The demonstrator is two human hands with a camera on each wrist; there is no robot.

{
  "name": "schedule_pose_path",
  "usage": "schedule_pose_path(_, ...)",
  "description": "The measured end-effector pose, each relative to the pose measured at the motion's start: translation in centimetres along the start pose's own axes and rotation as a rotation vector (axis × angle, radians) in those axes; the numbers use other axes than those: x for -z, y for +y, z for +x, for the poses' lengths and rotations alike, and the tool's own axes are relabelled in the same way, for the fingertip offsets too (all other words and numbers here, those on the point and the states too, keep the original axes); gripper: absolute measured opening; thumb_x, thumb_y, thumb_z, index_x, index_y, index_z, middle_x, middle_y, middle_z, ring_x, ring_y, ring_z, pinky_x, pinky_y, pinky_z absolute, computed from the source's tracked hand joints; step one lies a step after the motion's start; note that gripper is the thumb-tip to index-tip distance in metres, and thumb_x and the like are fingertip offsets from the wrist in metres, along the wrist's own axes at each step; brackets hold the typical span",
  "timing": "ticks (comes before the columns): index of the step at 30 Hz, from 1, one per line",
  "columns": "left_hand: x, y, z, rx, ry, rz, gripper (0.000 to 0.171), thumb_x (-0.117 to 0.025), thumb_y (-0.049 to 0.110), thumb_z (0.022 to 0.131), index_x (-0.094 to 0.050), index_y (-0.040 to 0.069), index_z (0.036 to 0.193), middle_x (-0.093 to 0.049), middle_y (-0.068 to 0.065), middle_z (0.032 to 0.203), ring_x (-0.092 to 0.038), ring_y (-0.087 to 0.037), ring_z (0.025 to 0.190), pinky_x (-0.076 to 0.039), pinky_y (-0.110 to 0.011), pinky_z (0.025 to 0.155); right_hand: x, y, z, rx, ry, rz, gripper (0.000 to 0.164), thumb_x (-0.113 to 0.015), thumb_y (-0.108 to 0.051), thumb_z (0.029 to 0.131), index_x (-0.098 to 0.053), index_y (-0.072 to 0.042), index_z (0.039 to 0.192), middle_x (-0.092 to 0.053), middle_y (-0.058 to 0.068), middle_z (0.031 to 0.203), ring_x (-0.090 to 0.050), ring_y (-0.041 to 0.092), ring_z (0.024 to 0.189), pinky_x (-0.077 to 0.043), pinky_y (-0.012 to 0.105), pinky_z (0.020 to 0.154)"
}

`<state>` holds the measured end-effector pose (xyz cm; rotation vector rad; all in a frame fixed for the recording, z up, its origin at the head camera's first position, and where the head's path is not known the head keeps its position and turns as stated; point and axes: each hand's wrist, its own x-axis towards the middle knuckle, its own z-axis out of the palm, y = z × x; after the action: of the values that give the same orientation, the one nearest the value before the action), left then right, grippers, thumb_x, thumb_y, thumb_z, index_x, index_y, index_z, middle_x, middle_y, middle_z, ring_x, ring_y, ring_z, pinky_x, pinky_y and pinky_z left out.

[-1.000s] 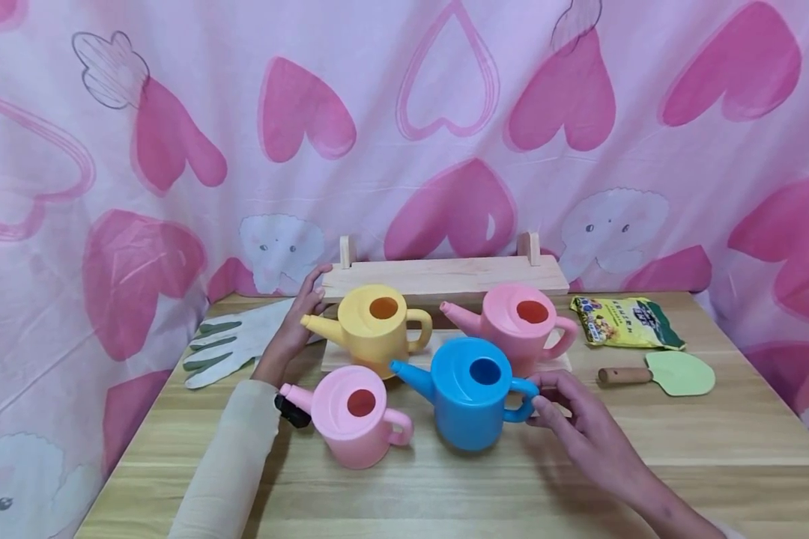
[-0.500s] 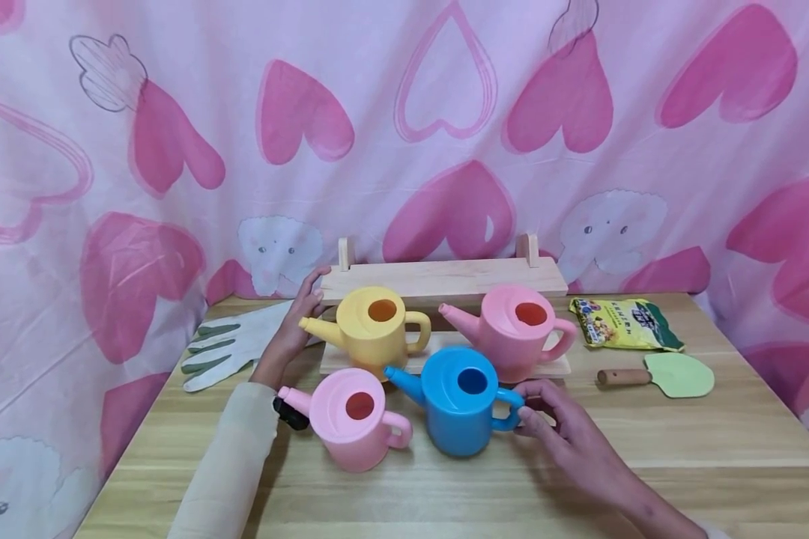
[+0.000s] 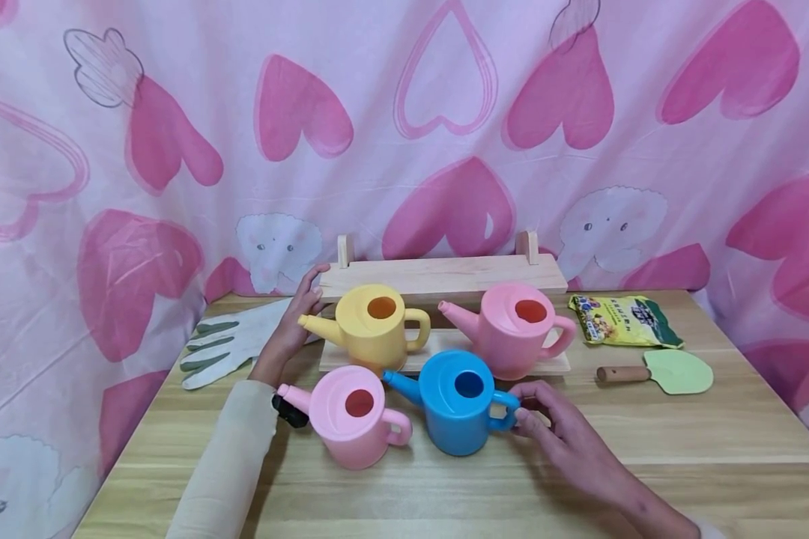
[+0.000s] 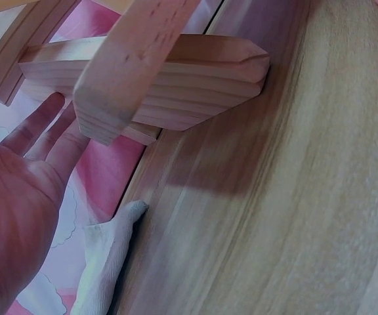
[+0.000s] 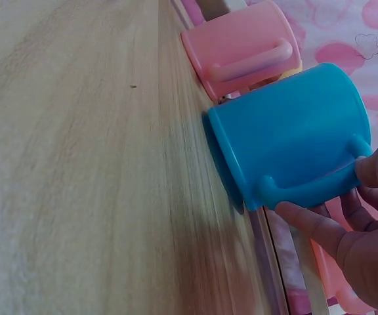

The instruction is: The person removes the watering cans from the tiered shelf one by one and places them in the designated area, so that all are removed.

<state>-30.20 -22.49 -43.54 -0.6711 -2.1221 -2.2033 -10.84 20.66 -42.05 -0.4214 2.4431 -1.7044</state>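
Note:
In the head view my right hand (image 3: 566, 434) pinches the handle of a blue watering can (image 3: 460, 419), upright low over the table; the right wrist view shows thumb and fingers at that handle (image 5: 320, 187). Just left of it stands a light pink watering can (image 3: 350, 430). Behind them, a yellow watering can (image 3: 371, 337) and a darker pink watering can (image 3: 512, 337) stand on the lower board of a wooden shelf (image 3: 438, 275). My left hand (image 3: 297, 322) touches the shelf's left end; its fingers (image 4: 41, 131) lie extended against the wood in the left wrist view.
A white and green glove (image 3: 243, 337) lies left of the shelf, under my left forearm's reach. To the right are a yellow-green packet (image 3: 623, 322) and a trowel (image 3: 677, 373) with a wooden handle. A pink heart-print curtain (image 3: 303, 105) hangs behind the table (image 3: 735, 434).
The blue watering can has moved left and slightly toward me with my right hand, coming closer to the light pink one. My left hand stays at the shelf.

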Motion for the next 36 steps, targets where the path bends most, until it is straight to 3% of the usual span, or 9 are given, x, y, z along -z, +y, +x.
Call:
schedule_pose_path(4, 0.1, 0.1, 0.0, 0.017, -0.009, -0.002, 0.049, -0.034, 0.026, 0.111, -0.029, 0.016, 0.158, -0.042, -0.013, 0.136, -0.054, -0.018, 0.106, -0.048, -0.027, 0.086, -0.1, 0.1, 0.1, 0.003, -0.012, -0.012, 0.021, -0.054, -0.018, 0.109, -0.056, -0.013, 0.129, -0.057, 0.011, 0.125, -0.055, 0.036, 0.118, -0.054, 0.029, 0.091)
schedule_pose_path(10, 0.1, 0.3, 0.1, 0.037, -0.014, 0.0, 0.05, -0.034, 0.027, 0.11, -0.027, 0.019, 0.159, -0.033, -0.017, 0.15, -0.051, -0.023, 0.124, -0.037, -0.047, 0.109, -0.4, 0.2, 0.2, -0.01, -0.037, -0.068, 0.02, -0.055, -0.022, 0.108, -0.057, -0.018, 0.127, -0.057, 0.004, 0.125, -0.055, 0.028, 0.123, -0.049, 0.029, 0.099)
schedule_pose_path(16, 0.1, 0.3, 0.0, 0.043, -0.011, 0.019, 0.049, -0.033, 0.027, 0.111, -0.026, 0.018, 0.159, -0.032, -0.02, 0.15, -0.051, -0.023, 0.124, -0.04, -0.04, 0.107, -0.2, 0.1, 0.2, -0.029, -0.053, -0.065, 0.023, -0.055, -0.025, 0.108, -0.056, -0.018, 0.13, -0.057, 0.004, 0.127, -0.056, 0.028, 0.123, -0.05, 0.034, 0.101)
schedule_pose_path(21, 0.1, 0.3, 0.0, 0.04, -0.011, 0.004, 0.049, -0.032, 0.025, 0.111, -0.026, 0.018, 0.159, -0.031, -0.021, 0.152, -0.05, -0.023, 0.126, -0.038, -0.042, 0.109, 0.3, -0.1, 0.3, -0.051, -0.086, -0.032, 0.03, -0.058, -0.026, 0.107, -0.056, -0.016, 0.134, -0.058, 0.006, 0.131, -0.058, 0.029, 0.122, -0.05, 0.035, 0.1)
schedule_pose_path(25, 0.2, 0.3, 0.0, 0.043, -0.009, 0.007, 0.049, -0.032, 0.026, 0.111, -0.026, 0.019, 0.159, -0.034, -0.022, 0.149, -0.053, -0.02, 0.122, -0.044, -0.037, 0.103, 1.0, -0.7, 0.4, -0.054, -0.078, -0.051, 0.035, -0.062, -0.029, 0.105, -0.057, -0.012, 0.135, -0.058, 0.008, 0.132, -0.058, 0.03, 0.121, -0.051, 0.033, 0.098)
schedule_pose_path(28, 0.2, 0.2, 0.0, 0.036, -0.008, 0.008, 0.05, -0.032, 0.026, 0.111, -0.026, 0.018, 0.16, -0.038, -0.02, 0.142, -0.054, -0.02, 0.115, -0.047, -0.031, 0.095, 1.9, -1.3, 0.5, -0.005, -0.033, -0.142, 0.031, -0.063, -0.028, 0.104, -0.062, -0.013, 0.131, -0.064, 0.004, 0.126, -0.062, 0.025, 0.113, -0.055, 0.031, 0.092)
schedule_pose_path(31, 0.1, 0.2, 0.0, 0.026, -0.004, 0.001, 0.05, -0.033, 0.025, 0.111, -0.027, 0.016, 0.159, -0.043, -0.016, 0.13, -0.053, -0.021, 0.107, -0.048, -0.028, 0.089, 3.0, -1.9, 0.7, 0.098, 0.041, -0.272, 0.021, -0.065, -0.02, 0.103, -0.07, -0.015, 0.123, -0.07, -0.003, 0.114, -0.066, 0.017, 0.099, -0.057, 0.03, 0.083)
schedule_pose_path(34, 0.0, 0.2, 0.1, 0.026, 0.005, 0.002, 0.049, -0.034, 0.025, 0.11, -0.028, 0.015, 0.159, -0.045, -0.014, 0.115, -0.049, -0.023, 0.096, -0.046, -0.025, 0.077, 4.2, -2.3, 0.9, 0.215, 0.156, -0.373, 0.017, -0.067, -0.011, 0.101, -0.074, -0.015, 0.116, -0.072, -0.009, 0.104, -0.066, 0.011, 0.091, -0.056, 0.025, 0.077)
schedule_pose_path(36, 0.0, 0.1, 0.1, 0.026, 0.01, 0.0, 0.049, -0.034, 0.025, 0.11, -0.028, 0.015, 0.159, -0.046, -0.013, 0.116, -0.05, -0.023, 0.097, -0.047, -0.025, 0.077, 4.9, -2.4, 1.2, 0.281, 0.26, -0.401, 0.018, -0.067, -0.005, 0.1, -0.075, -0.012, 0.115, -0.072, -0.007, 0.104, -0.064, 0.008, 0.091, -0.053, 0.02, 0.075)
